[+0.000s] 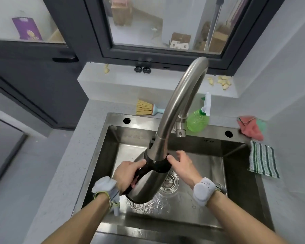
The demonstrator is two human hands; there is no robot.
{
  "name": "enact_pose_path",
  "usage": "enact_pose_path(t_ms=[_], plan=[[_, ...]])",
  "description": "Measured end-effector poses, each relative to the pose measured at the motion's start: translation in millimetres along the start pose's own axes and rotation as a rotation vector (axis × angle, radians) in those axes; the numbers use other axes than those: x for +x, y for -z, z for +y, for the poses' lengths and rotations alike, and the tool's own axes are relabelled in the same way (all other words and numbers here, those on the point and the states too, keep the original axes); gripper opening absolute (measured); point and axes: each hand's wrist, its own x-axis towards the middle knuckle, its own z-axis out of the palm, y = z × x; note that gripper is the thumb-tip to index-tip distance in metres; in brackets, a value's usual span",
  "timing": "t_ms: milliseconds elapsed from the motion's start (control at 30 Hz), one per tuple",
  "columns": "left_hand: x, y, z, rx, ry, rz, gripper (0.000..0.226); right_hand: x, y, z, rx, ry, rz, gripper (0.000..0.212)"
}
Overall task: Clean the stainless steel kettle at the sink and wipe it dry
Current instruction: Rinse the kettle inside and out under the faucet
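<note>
The stainless steel kettle (149,187) is held over the steel sink (236,182), tilted, its black top under the faucet head (158,147). My left hand (128,173) is closed around the kettle's black handle. My right hand (181,164) rests with spread fingers against the black rim on the kettle's far side. Water splashes on the sink floor below the kettle, next to the drain (170,181).
A striped green cloth (263,160) lies on the sink's right edge, a red cloth (251,127) behind it. A green spray bottle (198,118) and a yellow-bristled brush (145,107) stand behind the sink. The tall curved faucet (185,95) arches over the middle.
</note>
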Motion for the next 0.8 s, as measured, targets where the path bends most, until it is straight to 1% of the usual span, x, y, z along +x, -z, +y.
enact_pose_path(t_ms=[67, 133, 200, 267, 367, 467, 600, 700, 800], plan=[[-3.0, 6.1, -6.4, -0.039, -0.077, -0.033, 0.066, 5.2, 0.2, -3.0, 0.062, -0.055, -0.03, 0.081], [-2.7, 11.2, -11.8, -0.118, -0.11, -0.025, 0.07, 5.9, -0.1, -5.3, 0.114, -0.072, -0.078, 0.089], [-1.9, 11.6, -14.5, -0.161, -0.126, -0.035, 0.075, 3.7, -2.9, -7.6, 0.199, -0.082, -0.123, 0.08], [-2.2, 8.4, -17.6, -0.149, -0.135, -0.037, 0.076, 0.7, -7.5, -10.2, 0.248, -0.098, -0.156, 0.07], [-5.0, 6.0, -21.6, -0.1, -0.152, -0.057, 0.075, -0.4, -8.8, -11.1, 0.269, -0.119, -0.196, 0.072], [-6.5, 6.8, -23.8, -0.06, -0.163, -0.071, 0.077, -1.3, -6.2, -8.8, 0.312, -0.113, -0.232, 0.066], [-5.6, 4.4, -25.1, -0.067, -0.145, -0.034, 0.08, -4.7, -9.8, -11.4, 0.273, -0.043, -0.18, 0.052], [-4.4, 2.3, -28.5, -0.076, -0.119, 0.041, 0.079, -6.4, -12.4, -17.1, 0.213, 0.006, -0.121, 0.05], [-1.3, 0.7, -33.2, -0.071, -0.063, 0.115, 0.078, -11.4, -11.6, -23.3, 0.232, 0.083, -0.047, 0.042]])
